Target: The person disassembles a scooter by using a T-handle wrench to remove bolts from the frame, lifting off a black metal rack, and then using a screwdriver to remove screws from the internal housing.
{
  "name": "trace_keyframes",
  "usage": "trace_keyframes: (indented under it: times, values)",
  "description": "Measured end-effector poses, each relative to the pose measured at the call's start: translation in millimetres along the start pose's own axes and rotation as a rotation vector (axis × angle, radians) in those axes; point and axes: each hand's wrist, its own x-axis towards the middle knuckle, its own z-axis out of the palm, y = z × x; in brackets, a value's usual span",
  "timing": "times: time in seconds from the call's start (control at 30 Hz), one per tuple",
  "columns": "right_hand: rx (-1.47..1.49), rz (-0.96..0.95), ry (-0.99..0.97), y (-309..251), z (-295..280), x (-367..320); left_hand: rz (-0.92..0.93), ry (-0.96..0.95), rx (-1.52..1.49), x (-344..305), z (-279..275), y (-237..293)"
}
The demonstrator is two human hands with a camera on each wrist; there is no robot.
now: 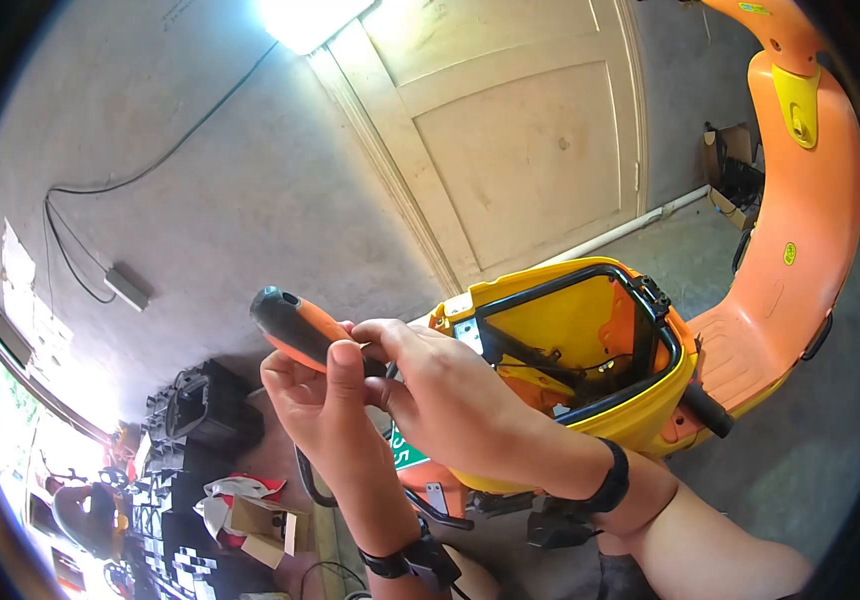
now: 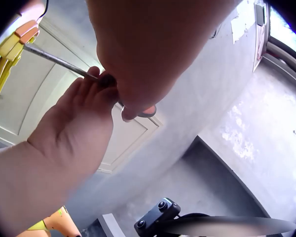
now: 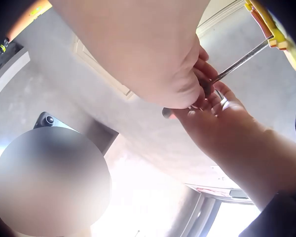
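Observation:
A screwdriver (image 1: pixel 293 325) with an orange and black handle slants up to the left in the head view. My left hand (image 1: pixel 312 405) grips its handle, thumb raised along the near side. At the lower end of the handle, the fingers of my right hand (image 1: pixel 440 370) pinch the screwdriver. Its metal shaft (image 2: pixel 59 61) shows in both wrist views, running out past the fingers toward yellow and orange plastic, which overlaps its tip there. Just beyond the hands stands an orange scooter (image 1: pixel 790 270) with an uncovered yellow compartment (image 1: pixel 570 285), rimmed in black tube.
A green plate (image 1: pixel 409 450) sits on the scooter below the hands. On the floor at left are a black crate (image 1: pixel 200 410) and an opened cardboard box (image 1: pixel 265 540). A cream door (image 1: pixel 530 140) is behind, and a cable (image 1: pixel 150 170) runs along the wall.

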Motion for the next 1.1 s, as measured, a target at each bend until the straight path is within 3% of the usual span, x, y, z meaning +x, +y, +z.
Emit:
trace_keyframes:
  times: [0.17, 0.3, 0.33, 0.43, 0.47, 0.53, 0.67, 0.73, 0.8, 0.83, 0.97, 1.0, 1.07, 1.1]
  values:
    - [0.383, 0.231, -0.276, 1, -9, 5, 0.023, -0.194, 0.018, -4, 2, 8]
    - [0.649, 0.264, -0.254, 5, -3, 4, -0.031, -0.275, -0.173, 2, -12, 7]
    - [0.648, 0.262, -0.250, 4, 0, 3, -0.030, -0.279, -0.174, 3, -14, 7]
    - [0.211, 0.173, -0.092, -3, 5, -3, -0.037, -0.067, -0.083, 4, -13, 4]
    - [0.211, 0.173, -0.092, -5, 3, -2, -0.037, -0.068, -0.083, 3, -10, 5]
    - [0.070, -0.068, -0.016, -7, -1, 0, -0.039, -0.006, 0.007, -2, -6, 12]
    - [0.067, -0.141, 0.024, -5, 1, -1, 0.058, 0.020, 0.007, -7, -2, 10]
    - [0.117, -0.127, 0.024, -6, -3, 0, 0.129, 0.016, 0.112, -3, -4, 5]
    - [0.147, 0.043, -0.083, -5, -9, 2, 0.088, -0.066, 0.059, -2, -4, 6]
    - [0.130, 0.042, -0.062, -3, -8, 3, 0.072, -0.108, -0.077, 1, -7, 3]
    - [0.191, 0.211, -0.126, -1, -8, 4, 0.002, -0.141, -0.055, 4, -8, 2]
    - [0.191, 0.212, -0.124, 0, -5, 2, 0.000, -0.142, -0.055, 3, -9, 2]
    - [0.045, 0.025, -0.024, 3, 2, -1, -0.077, -0.063, -0.064, 2, -8, 4]
    - [0.071, -0.030, 0.020, 3, 3, -2, -0.016, -0.068, -0.074, 2, -6, 4]
